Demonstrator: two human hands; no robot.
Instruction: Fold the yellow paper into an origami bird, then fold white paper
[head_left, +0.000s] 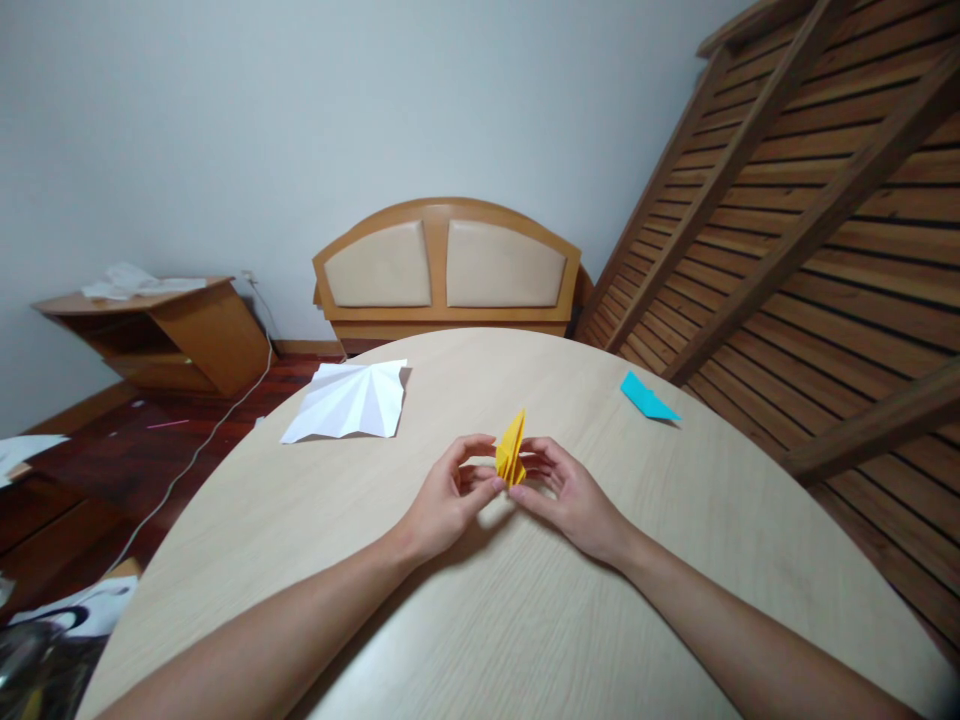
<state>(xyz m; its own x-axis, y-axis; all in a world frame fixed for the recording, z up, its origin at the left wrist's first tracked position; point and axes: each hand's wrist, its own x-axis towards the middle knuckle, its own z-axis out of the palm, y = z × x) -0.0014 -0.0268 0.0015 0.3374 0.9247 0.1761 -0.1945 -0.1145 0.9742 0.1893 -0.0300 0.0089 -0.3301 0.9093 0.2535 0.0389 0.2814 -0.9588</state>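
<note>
A small yellow folded paper piece [511, 450], pointed at the top and with several layers, is held upright just above the table between both hands. My left hand [448, 492] pinches its left side, with the thumb at the lower edge and the fingers curled behind. On the other side, my right hand [576, 497] grips it with thumb and fingers in the same way. Parts of the lower folds are hidden by the thumbs.
The round pale wooden table [480, 620] carries a creased white paper sheet [352, 400] at back left and a turquoise folded paper [648, 398] at back right. Beyond stand a headboard [450, 210], a wooden cabinet [202, 340] and leaning wooden slats [795, 230].
</note>
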